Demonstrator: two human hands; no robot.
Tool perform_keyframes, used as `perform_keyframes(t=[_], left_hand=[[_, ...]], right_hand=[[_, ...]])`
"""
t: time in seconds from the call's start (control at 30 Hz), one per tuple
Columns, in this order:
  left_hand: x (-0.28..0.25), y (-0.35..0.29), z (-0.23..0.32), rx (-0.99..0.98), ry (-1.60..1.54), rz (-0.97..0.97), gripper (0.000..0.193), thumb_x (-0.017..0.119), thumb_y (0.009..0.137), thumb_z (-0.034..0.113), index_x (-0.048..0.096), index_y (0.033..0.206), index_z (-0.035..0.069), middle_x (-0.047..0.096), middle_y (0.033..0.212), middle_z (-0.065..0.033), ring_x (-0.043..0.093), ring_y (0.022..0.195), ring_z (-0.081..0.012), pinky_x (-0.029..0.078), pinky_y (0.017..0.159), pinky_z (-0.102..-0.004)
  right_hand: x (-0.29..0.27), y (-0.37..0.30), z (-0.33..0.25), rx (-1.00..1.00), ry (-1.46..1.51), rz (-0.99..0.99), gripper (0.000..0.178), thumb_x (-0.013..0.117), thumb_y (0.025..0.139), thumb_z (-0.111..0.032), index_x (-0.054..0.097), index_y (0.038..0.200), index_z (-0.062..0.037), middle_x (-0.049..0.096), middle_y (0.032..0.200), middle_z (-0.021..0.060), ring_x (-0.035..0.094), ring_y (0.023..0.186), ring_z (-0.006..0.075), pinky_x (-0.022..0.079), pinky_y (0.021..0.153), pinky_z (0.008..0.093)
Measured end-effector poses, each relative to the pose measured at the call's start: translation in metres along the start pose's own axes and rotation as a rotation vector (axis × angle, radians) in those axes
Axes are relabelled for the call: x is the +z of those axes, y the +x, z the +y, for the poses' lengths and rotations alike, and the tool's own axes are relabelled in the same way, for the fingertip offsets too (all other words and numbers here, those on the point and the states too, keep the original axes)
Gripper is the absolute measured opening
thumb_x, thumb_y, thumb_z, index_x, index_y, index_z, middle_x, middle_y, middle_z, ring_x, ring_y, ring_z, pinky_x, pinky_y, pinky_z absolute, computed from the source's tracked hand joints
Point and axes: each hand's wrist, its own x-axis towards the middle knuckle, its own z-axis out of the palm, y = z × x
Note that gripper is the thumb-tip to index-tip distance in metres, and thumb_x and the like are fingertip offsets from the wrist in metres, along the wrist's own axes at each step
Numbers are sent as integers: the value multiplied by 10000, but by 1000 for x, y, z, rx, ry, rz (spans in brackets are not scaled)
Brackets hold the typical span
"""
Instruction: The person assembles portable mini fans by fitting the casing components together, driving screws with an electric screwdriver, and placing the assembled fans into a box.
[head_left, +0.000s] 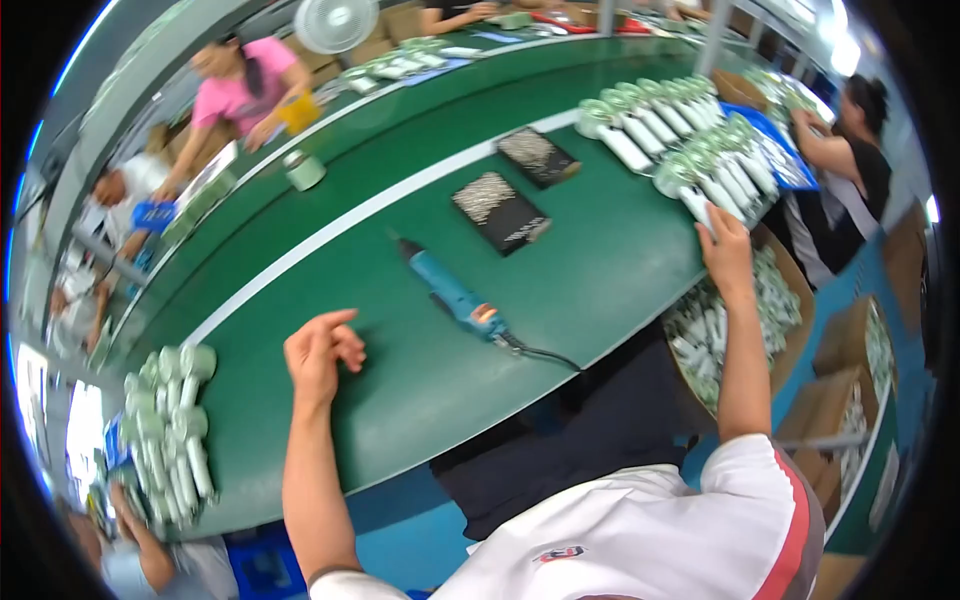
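Observation:
My right hand (727,250) is at the table's right side, its fingers closed on the white handle of a handheld fan (696,206) with a light green head. That fan lies at the near end of a row of similar fans (740,175). Over the green table, my left hand (325,355) is raised with loosely bent fingers apart and nothing in them. Between my hands lies a teal electric screwdriver (450,285), its tip toward the far left and its cord running over the near edge. Beyond it sit two black trays of small screws, one nearer (500,212) and one farther (538,157).
More fans (165,430) are heaped at the table's left end. A carton (795,320) full of fan parts stands below my right arm. A blue tray (780,150) lies past the right rows. A light green fan piece (304,170) stands across the belt. Co-workers sit around.

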Motion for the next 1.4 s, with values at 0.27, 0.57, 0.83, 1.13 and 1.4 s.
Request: perform_keyframes(t=[0.27,0.57,0.83,1.13,1.4], left_hand=[[32,-9,27,-182,317,106,179,719,953,162,759,1047,15,667,684,-30,594,549,-74,447,466,-212],[-3,-32,60,164,903,285,164,766,824,145,763,952,42,686,850,-104,677,753,-228,550,692,-339],[-185,-164,88,-124,2043,906,242,692,770,183,706,919,-7,678,957,-202,619,975,-391,516,874,-480],[-221,-195,73,-452,2118,804,359,785,788,292,709,933,-28,687,972,-198,612,999,-379,504,889,-459],[-150,-189,100,-184,1991,817,284,767,809,222,703,888,-43,657,954,-211,586,982,-405,488,850,-490]], right_hand=[[-10,25,-52,-145,-99,54,398,678,962,-136,620,1338,-18,625,1291,248,613,1151,422,503,977,470],[-28,65,-223,-790,495,41,308,704,864,58,692,1169,16,650,1274,188,633,1151,369,516,974,437],[-5,115,-313,-1026,892,89,235,722,817,82,703,1048,42,693,1114,182,685,965,352,564,830,411],[22,105,-335,-931,1048,107,199,714,814,90,700,1006,40,712,1018,158,695,867,310,568,738,363],[18,95,-322,-885,1031,70,205,708,818,96,713,1016,43,720,1046,160,702,877,297,571,758,349]])
